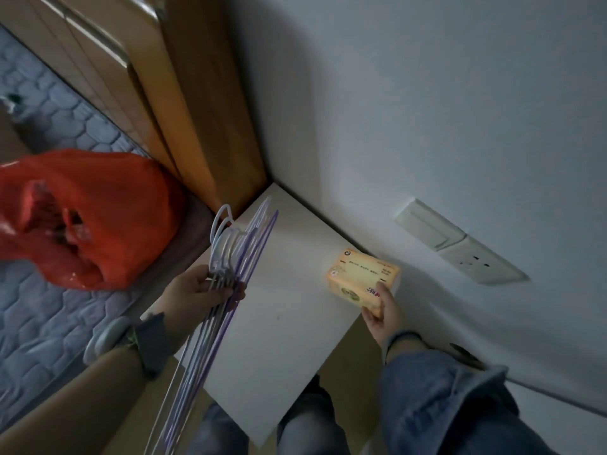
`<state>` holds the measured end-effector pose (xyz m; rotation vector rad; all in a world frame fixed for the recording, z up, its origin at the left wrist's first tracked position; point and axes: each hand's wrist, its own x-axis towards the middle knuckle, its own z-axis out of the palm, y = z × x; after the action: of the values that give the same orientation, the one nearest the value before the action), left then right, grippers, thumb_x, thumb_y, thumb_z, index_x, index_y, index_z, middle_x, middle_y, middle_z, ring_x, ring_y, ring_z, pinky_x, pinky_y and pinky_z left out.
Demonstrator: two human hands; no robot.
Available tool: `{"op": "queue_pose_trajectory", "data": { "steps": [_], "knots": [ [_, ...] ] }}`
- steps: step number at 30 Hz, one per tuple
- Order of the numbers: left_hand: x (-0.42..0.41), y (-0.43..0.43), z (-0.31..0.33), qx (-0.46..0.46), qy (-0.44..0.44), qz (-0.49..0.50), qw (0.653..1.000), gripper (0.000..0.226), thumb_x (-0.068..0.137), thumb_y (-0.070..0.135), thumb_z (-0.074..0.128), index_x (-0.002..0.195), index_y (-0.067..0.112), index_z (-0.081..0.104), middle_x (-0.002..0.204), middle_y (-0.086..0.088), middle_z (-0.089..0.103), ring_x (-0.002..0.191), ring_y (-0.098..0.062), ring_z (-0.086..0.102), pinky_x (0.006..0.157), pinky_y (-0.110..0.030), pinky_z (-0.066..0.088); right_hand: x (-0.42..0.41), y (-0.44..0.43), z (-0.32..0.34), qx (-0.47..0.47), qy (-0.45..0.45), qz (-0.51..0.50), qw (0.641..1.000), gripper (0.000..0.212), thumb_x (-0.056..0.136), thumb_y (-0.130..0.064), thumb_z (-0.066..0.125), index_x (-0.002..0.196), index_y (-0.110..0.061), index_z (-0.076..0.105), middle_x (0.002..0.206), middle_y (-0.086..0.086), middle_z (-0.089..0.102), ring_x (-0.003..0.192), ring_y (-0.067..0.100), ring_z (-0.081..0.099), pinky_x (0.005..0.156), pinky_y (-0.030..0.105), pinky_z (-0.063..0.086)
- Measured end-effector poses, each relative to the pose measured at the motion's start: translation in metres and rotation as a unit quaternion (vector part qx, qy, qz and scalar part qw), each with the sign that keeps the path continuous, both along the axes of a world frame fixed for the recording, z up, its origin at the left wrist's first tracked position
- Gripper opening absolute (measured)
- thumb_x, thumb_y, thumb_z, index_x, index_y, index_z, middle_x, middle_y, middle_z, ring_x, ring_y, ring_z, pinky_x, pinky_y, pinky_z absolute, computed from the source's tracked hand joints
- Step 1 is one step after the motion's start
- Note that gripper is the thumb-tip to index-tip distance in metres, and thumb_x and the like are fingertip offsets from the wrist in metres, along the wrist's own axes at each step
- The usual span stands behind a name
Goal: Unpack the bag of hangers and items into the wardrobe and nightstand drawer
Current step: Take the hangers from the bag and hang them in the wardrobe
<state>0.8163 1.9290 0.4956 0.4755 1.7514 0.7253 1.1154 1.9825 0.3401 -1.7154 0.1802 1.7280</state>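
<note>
L hand (pixel 200 290) had fingers (pixel 226 293) clenched round the hangers (pixel 235 247), held over nightstand (pixel 279 339) edge. R hand (pixel 384 311) gripped the yellow box (pixel 359 275) at nightstand's far side, by the wall (pixel 427 110). Red bag (pixel 98 198) lay open on bed (pixel 42 323).

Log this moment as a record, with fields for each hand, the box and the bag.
left hand: grips a bundle of hangers near the necks, hooks pointing away from the person
right hand: holds the yellow box by its near end
yellow box: at the nightstand top, beside the wall; cannot tell whether it rests there
red bag: mouth open, lying on the mattress
</note>
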Motion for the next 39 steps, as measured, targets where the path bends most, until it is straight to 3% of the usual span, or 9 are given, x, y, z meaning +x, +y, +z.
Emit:
{"op": "queue_pose_trajectory", "data": {
  "steps": [5, 11, 18, 20, 27, 30, 32, 36, 39],
  "knots": [
    [0.013, -0.013, -0.005, -0.001, 0.008, 0.038, 0.999, 0.021, 0.087, -0.011, 0.052, 0.103, -0.003, 0.062, 0.090, -0.016, 0.073, 0.077, -0.021, 0.072, 0.062, -0.023, 0.059, -0.004, 0.008, -0.014, -0.005, 0.038, -0.066, 0.997, 0.020, 0.087, -0.026, 0.065, 0.101, -0.013, 0.059, 0.098, 0.004, 0.063, 0.091, 0.018, 0.060, 0.051, 0.022, 0.056],
    [0.024, -0.020, -0.021, -0.017, 0.000, 0.043, 0.999, 0.022, 0.086, -0.009, 0.054, 0.104, 0.000, 0.063, 0.089, -0.011, 0.075, 0.089, -0.027, 0.071, 0.080, -0.039, 0.057, 0.000, 0.013, -0.043, -0.022, -0.012, -0.053, 0.998, 0.039, 0.094, -0.018, 0.053, 0.130, -0.006, 0.045, 0.096, 0.004, 0.056, 0.084, 0.016, 0.059, 0.059, 0.022, 0.055],
    [0.037, -0.016, -0.018, -0.007, -0.001, 0.030, 1.000, 0.023, 0.086, -0.013, 0.052, 0.104, -0.004, 0.062, 0.093, -0.019, 0.072, 0.075, -0.018, 0.073, 0.063, -0.023, 0.059, 0.003, 0.014, -0.033, -0.009, 0.060, -0.091, 0.994, 0.007, 0.094, -0.004, 0.050, 0.100, -0.003, 0.054, 0.094, 0.011, 0.059, 0.086, 0.022, 0.059, 0.050, 0.024, 0.058],
    [0.039, -0.013, -0.017, -0.007, 0.001, 0.017, 1.000, 0.022, 0.087, -0.012, 0.051, 0.105, -0.005, 0.062, 0.094, -0.020, 0.072, 0.074, -0.016, 0.073, 0.062, -0.021, 0.059, 0.005, 0.012, -0.031, 0.002, 0.073, -0.099, 0.992, 0.010, 0.094, 0.002, 0.047, 0.097, -0.003, 0.055, 0.096, 0.013, 0.060, 0.088, 0.023, 0.061, 0.050, 0.023, 0.057],
    [0.047, -0.001, -0.013, -0.013, 0.011, -0.013, 1.000, 0.021, 0.087, -0.010, 0.052, 0.105, -0.005, 0.061, 0.092, -0.016, 0.072, 0.069, -0.011, 0.072, 0.056, -0.017, 0.056, 0.019, -0.004, -0.021, -0.021, 0.059, -0.105, 0.992, 0.019, 0.096, -0.005, 0.044, 0.113, -0.002, 0.052, 0.101, 0.015, 0.057, 0.087, 0.025, 0.062, 0.068, 0.033, 0.061],
    [0.052, 0.002, -0.013, -0.009, 0.018, -0.024, 1.000, 0.017, 0.085, -0.008, 0.056, 0.100, -0.003, 0.062, 0.084, -0.012, 0.074, 0.067, -0.011, 0.072, 0.056, -0.019, 0.057, 0.028, -0.019, -0.018, -0.063, 0.023, -0.114, 0.991, 0.013, 0.095, -0.007, 0.048, 0.108, -0.003, 0.049, 0.094, 0.013, 0.050, 0.083, 0.025, 0.057, 0.081, 0.036, 0.052],
    [0.053, 0.002, -0.013, -0.005, 0.019, -0.034, 0.999, 0.018, 0.085, -0.007, 0.057, 0.101, -0.003, 0.062, 0.084, -0.011, 0.074, 0.067, -0.011, 0.072, 0.056, -0.019, 0.057, 0.033, -0.032, -0.017, -0.082, 0.022, -0.098, 0.992, 0.007, 0.095, -0.009, 0.049, 0.098, -0.003, 0.051, 0.088, 0.012, 0.051, 0.081, 0.024, 0.058, 0.072, 0.034, 0.055],
    [0.050, 0.002, -0.012, -0.002, -0.005, -0.053, 0.999, 0.020, 0.085, -0.009, 0.056, 0.104, -0.004, 0.061, 0.091, -0.016, 0.072, 0.067, -0.012, 0.072, 0.055, -0.018, 0.056, 0.041, -0.060, -0.010, -0.092, 0.024, -0.100, 0.990, 0.012, 0.096, -0.011, 0.047, 0.094, -0.002, 0.053, 0.088, 0.014, 0.055, 0.082, 0.024, 0.058, 0.067, 0.034, 0.055],
    [0.044, -0.001, -0.010, 0.008, -0.025, -0.089, 0.996, 0.022, 0.085, -0.009, 0.056, 0.106, -0.006, 0.060, 0.093, -0.020, 0.071, 0.074, -0.019, 0.071, 0.059, -0.022, 0.058, 0.039, -0.078, 0.000, -0.090, 0.011, -0.122, 0.988, 0.015, 0.096, -0.011, 0.047, 0.087, -0.002, 0.054, 0.082, 0.013, 0.055, 0.076, 0.022, 0.057, 0.054, 0.031, 0.058]
  ]
}}
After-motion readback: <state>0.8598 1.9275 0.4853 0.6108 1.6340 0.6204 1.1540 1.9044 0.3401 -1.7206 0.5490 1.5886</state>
